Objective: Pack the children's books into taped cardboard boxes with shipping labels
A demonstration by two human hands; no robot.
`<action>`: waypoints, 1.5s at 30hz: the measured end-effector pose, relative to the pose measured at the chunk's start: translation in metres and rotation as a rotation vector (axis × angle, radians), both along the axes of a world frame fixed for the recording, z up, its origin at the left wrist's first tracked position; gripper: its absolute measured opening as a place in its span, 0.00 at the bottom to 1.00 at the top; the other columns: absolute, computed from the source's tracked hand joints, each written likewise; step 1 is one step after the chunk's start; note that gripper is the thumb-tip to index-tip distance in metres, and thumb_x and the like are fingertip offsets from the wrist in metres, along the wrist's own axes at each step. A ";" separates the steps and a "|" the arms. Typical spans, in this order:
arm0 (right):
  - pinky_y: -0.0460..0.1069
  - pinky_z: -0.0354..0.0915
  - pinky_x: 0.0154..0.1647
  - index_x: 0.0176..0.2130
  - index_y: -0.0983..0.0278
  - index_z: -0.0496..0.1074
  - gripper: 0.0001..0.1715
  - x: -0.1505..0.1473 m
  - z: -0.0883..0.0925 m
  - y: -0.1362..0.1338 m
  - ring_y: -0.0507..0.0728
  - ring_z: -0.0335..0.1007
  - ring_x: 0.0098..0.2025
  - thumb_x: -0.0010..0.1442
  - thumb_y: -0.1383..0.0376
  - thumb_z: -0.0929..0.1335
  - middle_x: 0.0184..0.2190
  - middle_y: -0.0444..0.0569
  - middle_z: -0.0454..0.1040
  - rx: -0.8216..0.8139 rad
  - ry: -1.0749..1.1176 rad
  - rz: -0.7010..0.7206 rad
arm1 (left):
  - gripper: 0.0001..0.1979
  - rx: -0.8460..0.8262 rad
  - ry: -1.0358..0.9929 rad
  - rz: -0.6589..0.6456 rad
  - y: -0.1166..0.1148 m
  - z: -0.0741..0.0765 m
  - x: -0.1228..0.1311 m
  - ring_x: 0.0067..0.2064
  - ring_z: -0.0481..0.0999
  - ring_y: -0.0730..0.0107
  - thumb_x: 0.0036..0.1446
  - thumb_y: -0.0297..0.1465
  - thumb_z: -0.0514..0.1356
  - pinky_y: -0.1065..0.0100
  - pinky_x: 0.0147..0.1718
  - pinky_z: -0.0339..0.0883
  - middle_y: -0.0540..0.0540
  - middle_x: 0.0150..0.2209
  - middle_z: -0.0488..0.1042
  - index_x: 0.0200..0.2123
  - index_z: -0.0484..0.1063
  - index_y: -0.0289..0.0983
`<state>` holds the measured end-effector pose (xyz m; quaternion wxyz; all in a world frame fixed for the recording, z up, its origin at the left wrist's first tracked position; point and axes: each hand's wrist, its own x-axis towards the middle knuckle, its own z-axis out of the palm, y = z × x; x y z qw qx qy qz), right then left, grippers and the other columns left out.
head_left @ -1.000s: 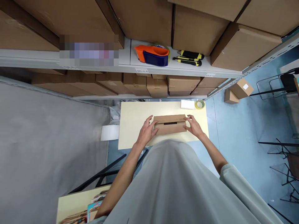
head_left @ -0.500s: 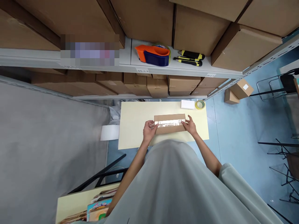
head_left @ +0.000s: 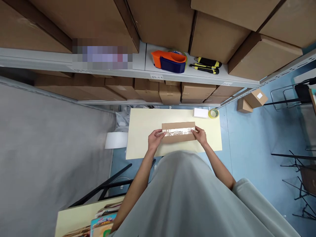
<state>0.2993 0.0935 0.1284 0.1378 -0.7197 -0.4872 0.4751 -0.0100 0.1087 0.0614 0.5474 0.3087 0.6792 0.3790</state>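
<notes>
A flat brown cardboard box (head_left: 178,139) is over the pale yellow table (head_left: 143,144) in front of me, with a shiny strip of clear tape (head_left: 179,131) along its top face. My left hand (head_left: 155,138) grips the box's left end, thumb on top by the end of the tape. At the right end my right hand (head_left: 199,135) closes on the box, its thumb pressing the tape from above. The fingers underneath are partly hidden. Beyond the box, a white box (head_left: 200,113) and a roll of tape (head_left: 213,113) stand at the table's back right.
A grey shelf (head_left: 138,62) full of cardboard boxes crosses overhead, holding an orange and blue tape dispenser (head_left: 170,61) and several yellow-black cutters (head_left: 207,65). A wall (head_left: 54,138) rises on the left. Folding chairs (head_left: 306,181) and boxes (head_left: 254,98) stand on the right.
My right hand's raised fingers have come down against the box's right end. My left hand has shifted slightly left. The whole view has tilted slightly.
</notes>
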 end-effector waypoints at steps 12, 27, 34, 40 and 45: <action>0.66 0.63 0.74 0.72 0.63 0.66 0.36 -0.038 0.105 0.121 0.71 0.66 0.71 0.72 0.53 0.69 0.70 0.63 0.69 0.641 -0.368 0.234 | 0.32 0.011 -0.034 -0.059 0.003 -0.004 -0.008 0.43 0.86 0.53 0.38 0.53 0.77 0.54 0.45 0.81 0.39 0.46 0.85 0.41 0.77 0.39; 0.72 0.61 0.68 0.61 0.77 0.68 0.37 -0.096 0.177 0.329 0.79 0.70 0.64 0.74 0.46 0.65 0.59 0.76 0.75 0.662 -0.872 0.645 | 0.29 -0.004 -0.107 -0.075 0.003 0.004 -0.009 0.45 0.86 0.55 0.40 0.49 0.77 0.58 0.44 0.80 0.40 0.48 0.84 0.42 0.77 0.40; 0.71 0.64 0.65 0.58 0.73 0.69 0.40 -0.091 0.191 0.309 0.80 0.73 0.61 0.76 0.40 0.58 0.55 0.73 0.78 0.697 -0.733 0.716 | 0.28 0.021 -0.101 -0.059 0.005 0.004 -0.006 0.42 0.85 0.57 0.40 0.49 0.76 0.59 0.43 0.79 0.41 0.46 0.85 0.41 0.77 0.40; 0.56 0.71 0.50 0.53 0.67 0.74 0.42 -0.081 0.216 0.208 0.68 0.78 0.48 0.69 0.32 0.65 0.40 0.55 0.79 0.411 -0.244 0.956 | 0.26 0.038 -0.118 -0.021 0.002 0.004 0.001 0.43 0.84 0.58 0.42 0.46 0.77 0.59 0.44 0.79 0.41 0.47 0.84 0.41 0.77 0.41; 0.48 0.66 0.35 0.40 0.66 0.77 0.36 -0.075 0.181 0.145 0.54 0.71 0.33 0.62 0.35 0.73 0.32 0.47 0.78 -0.281 0.245 1.050 | 0.23 0.052 -0.118 -0.017 0.001 0.002 0.004 0.40 0.83 0.59 0.43 0.40 0.75 0.58 0.44 0.78 0.42 0.45 0.84 0.42 0.77 0.39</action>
